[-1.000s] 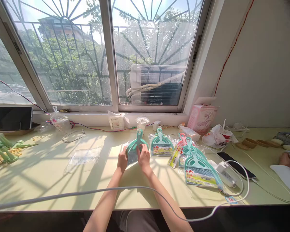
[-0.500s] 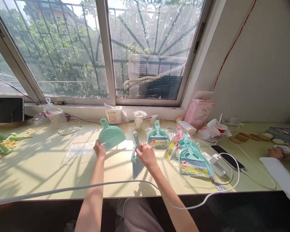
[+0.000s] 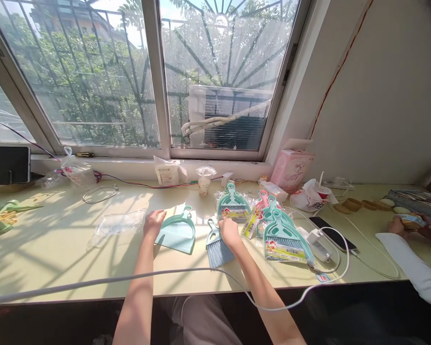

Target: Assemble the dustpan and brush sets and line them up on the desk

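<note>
My left hand (image 3: 154,225) is closed on the left edge of a mint-green dustpan (image 3: 177,234), whose handle points away from me. Just to the right, my right hand (image 3: 230,232) grips a small mint brush (image 3: 218,250) at its side, its blue-grey bristles pointing toward me over the table. Beyond the brush lies a packaged brush-and-dustpan set (image 3: 233,206). More wrapped mint sets (image 3: 285,239) and a pink one (image 3: 263,197) overlap to the right of my right hand. A clear plastic wrapper (image 3: 117,227) lies left of my left hand.
A white cable (image 3: 129,276) hangs across the front over my forearms. A lidded cup (image 3: 204,181) stands near the window. To the right lie a phone (image 3: 332,234) and a charger (image 3: 319,245). Another person's white sleeve (image 3: 405,263) and hands are at the far right.
The dustpan has turned and come down closer to me, its open face now showing. The brush has shifted slightly right, with its bristles turned flatter. My right hand has moved slightly right.
</note>
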Demonstrator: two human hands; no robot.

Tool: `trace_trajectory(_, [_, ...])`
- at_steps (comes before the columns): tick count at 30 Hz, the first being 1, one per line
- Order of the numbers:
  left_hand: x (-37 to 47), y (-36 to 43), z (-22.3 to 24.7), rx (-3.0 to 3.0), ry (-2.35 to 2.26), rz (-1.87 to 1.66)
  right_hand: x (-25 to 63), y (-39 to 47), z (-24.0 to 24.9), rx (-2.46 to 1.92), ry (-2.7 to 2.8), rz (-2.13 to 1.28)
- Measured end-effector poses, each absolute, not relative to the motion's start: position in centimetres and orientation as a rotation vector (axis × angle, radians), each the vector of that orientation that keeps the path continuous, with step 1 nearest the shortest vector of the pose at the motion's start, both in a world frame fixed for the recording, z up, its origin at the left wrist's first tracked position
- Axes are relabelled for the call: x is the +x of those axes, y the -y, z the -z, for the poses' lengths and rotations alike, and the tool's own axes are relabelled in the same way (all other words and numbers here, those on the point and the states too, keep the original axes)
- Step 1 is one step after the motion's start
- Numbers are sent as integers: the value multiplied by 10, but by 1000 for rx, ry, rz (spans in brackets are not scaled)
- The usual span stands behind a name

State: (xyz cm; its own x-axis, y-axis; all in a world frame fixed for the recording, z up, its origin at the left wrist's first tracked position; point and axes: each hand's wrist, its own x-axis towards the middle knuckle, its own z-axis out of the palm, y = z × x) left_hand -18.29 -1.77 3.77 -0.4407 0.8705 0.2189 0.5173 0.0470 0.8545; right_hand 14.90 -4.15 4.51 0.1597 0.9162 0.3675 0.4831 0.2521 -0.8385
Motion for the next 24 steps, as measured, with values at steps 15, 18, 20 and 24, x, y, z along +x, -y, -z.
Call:
trace_trajectory(15, [-155, 21, -45, 1201, -1555, -1419, 126, 43, -81, -974, 1863, -1163])
trace_trajectory(18, [-142, 26, -53, 1185, -1308, -1435, 94, 33, -78, -1056, 1776, -883])
trace_trajectory(20, [-133, 29, -55, 1182, -1257, -1445, 76, 27, -68, -1173, 1724, -665])
trace_trajectory(24, [-123, 31, -46, 1289, -1214, -1419, 61, 16, -43, -1307, 1660, -387])
